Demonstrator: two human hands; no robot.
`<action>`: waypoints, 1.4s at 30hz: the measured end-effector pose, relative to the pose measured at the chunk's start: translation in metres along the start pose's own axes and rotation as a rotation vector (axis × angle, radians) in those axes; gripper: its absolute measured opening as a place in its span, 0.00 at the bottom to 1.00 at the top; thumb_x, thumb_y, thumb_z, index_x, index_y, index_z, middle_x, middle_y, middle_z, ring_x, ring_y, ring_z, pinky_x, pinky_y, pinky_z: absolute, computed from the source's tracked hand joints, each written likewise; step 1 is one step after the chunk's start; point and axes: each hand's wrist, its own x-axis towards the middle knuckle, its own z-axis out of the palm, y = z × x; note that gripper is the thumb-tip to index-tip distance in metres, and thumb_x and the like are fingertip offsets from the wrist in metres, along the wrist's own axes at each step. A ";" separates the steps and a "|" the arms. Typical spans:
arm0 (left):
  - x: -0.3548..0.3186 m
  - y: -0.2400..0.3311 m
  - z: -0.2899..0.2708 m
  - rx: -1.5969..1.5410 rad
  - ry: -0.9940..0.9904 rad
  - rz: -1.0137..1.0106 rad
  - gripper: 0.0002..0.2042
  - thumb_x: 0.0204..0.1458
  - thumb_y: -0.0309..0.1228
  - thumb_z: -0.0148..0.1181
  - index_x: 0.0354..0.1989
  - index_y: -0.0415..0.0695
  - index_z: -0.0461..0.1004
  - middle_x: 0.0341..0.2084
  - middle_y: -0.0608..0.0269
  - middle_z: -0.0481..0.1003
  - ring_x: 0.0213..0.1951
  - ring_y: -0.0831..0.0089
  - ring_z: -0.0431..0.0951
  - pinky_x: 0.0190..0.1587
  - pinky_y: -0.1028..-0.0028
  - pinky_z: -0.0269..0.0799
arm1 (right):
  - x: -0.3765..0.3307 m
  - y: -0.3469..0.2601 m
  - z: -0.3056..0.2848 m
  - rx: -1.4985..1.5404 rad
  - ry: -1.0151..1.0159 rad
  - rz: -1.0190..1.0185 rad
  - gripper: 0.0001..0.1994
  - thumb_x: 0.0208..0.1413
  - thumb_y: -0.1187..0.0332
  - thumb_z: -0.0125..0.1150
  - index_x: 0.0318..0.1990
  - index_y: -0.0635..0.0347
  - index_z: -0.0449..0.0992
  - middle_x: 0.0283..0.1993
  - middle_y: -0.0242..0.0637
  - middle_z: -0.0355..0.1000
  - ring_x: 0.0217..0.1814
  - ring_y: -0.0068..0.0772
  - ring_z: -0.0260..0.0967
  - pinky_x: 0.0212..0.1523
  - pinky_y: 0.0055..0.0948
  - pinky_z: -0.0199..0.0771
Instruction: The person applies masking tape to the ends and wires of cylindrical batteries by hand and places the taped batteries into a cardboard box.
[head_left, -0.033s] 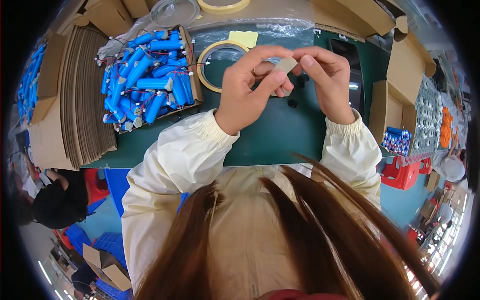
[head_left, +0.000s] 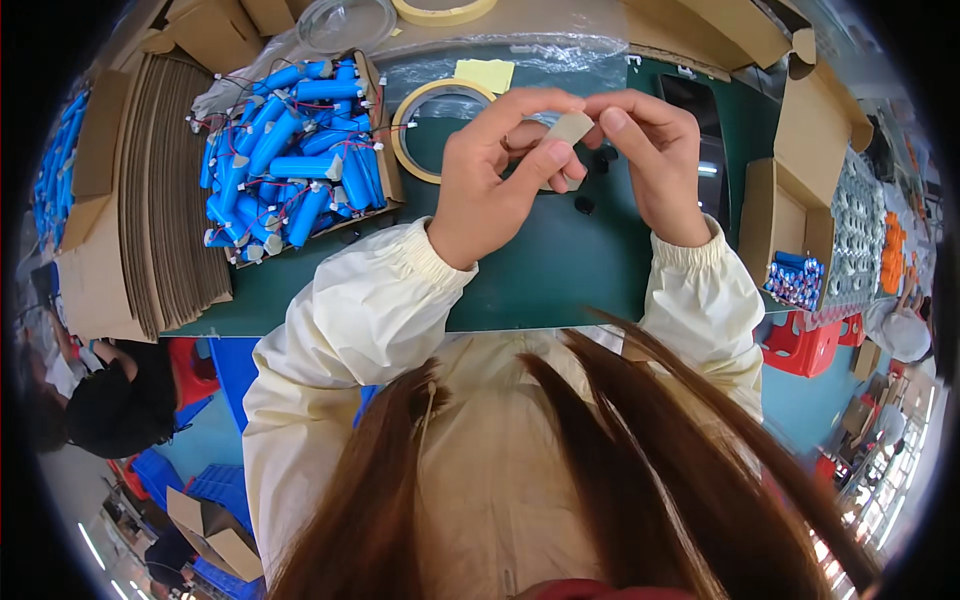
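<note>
My left hand [head_left: 488, 170] is closed around a small, flat, pale grey-white piece [head_left: 568, 130], which sits tilted between thumb and fingers. Its exact kind does not show. At the piece's upper right corner, my right hand [head_left: 652, 150] has thumb and index finger drawn together in a pinch. Whatever lies between those fingertips is hidden. Small black round pieces [head_left: 584, 205] lie on the green table [head_left: 550, 285] beneath the hands. A roll of cream tape [head_left: 405, 150] rests just left of my left hand, with yellow paper [head_left: 485, 75] behind it.
Blue cylindrical battery packs with wires [head_left: 290, 150] heap in a cardboard box on the left, beside stacked cardboard sheets [head_left: 170, 200]. A dark phone-like slab [head_left: 708, 150] lies right of my right hand. An open carton [head_left: 760, 215] stands farther right. Clear plastic film [head_left: 560, 60] lies behind.
</note>
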 end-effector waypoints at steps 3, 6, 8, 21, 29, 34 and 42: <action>0.000 0.000 0.000 0.022 0.000 -0.002 0.15 0.53 0.22 0.51 0.49 0.38 0.64 0.32 0.57 0.73 0.30 0.75 0.74 0.31 0.79 0.71 | -0.002 -0.001 0.001 -0.014 0.002 -0.008 0.10 0.54 0.69 0.55 0.36 0.68 0.76 0.33 0.34 0.74 0.34 0.20 0.68 0.37 0.20 0.68; 0.000 0.001 0.002 0.051 -0.002 -0.008 0.17 0.53 0.22 0.51 0.52 0.39 0.63 0.30 0.57 0.74 0.29 0.75 0.74 0.31 0.79 0.70 | -0.003 -0.004 0.002 0.049 0.005 0.008 0.08 0.53 0.70 0.56 0.35 0.68 0.76 0.33 0.34 0.74 0.35 0.20 0.69 0.37 0.19 0.69; 0.000 0.002 0.002 0.052 -0.010 -0.019 0.20 0.52 0.21 0.51 0.55 0.40 0.60 0.28 0.58 0.74 0.29 0.76 0.74 0.31 0.80 0.70 | -0.004 -0.004 0.004 0.014 0.026 0.007 0.07 0.52 0.71 0.58 0.34 0.67 0.76 0.32 0.34 0.74 0.34 0.20 0.69 0.36 0.19 0.69; -0.001 -0.006 0.004 0.224 0.000 -0.048 0.26 0.48 0.21 0.50 0.60 0.44 0.59 0.16 0.61 0.74 0.19 0.80 0.71 0.28 0.80 0.69 | 0.000 -0.002 0.002 -0.122 0.079 0.032 0.07 0.50 0.71 0.60 0.29 0.67 0.76 0.25 0.32 0.73 0.28 0.18 0.68 0.32 0.18 0.68; 0.000 -0.002 0.003 0.260 0.024 -0.023 0.25 0.48 0.22 0.50 0.58 0.42 0.60 0.17 0.62 0.75 0.18 0.81 0.70 0.26 0.80 0.69 | -0.004 -0.005 -0.001 -0.205 0.013 -0.004 0.08 0.51 0.70 0.58 0.32 0.68 0.75 0.31 0.34 0.72 0.33 0.21 0.67 0.37 0.20 0.66; -0.001 -0.002 0.002 0.287 0.011 -0.020 0.24 0.49 0.22 0.51 0.57 0.41 0.61 0.17 0.61 0.75 0.18 0.80 0.70 0.25 0.80 0.68 | -0.004 -0.001 -0.005 -0.385 -0.017 -0.021 0.05 0.50 0.75 0.59 0.32 0.69 0.74 0.29 0.32 0.71 0.31 0.18 0.65 0.35 0.18 0.65; 0.001 -0.006 0.001 0.306 0.043 -0.037 0.08 0.49 0.23 0.52 0.36 0.35 0.72 0.18 0.59 0.76 0.20 0.79 0.75 0.24 0.81 0.69 | -0.006 0.003 0.000 -0.292 0.050 0.051 0.06 0.52 0.72 0.57 0.30 0.68 0.73 0.28 0.30 0.70 0.30 0.18 0.65 0.33 0.18 0.66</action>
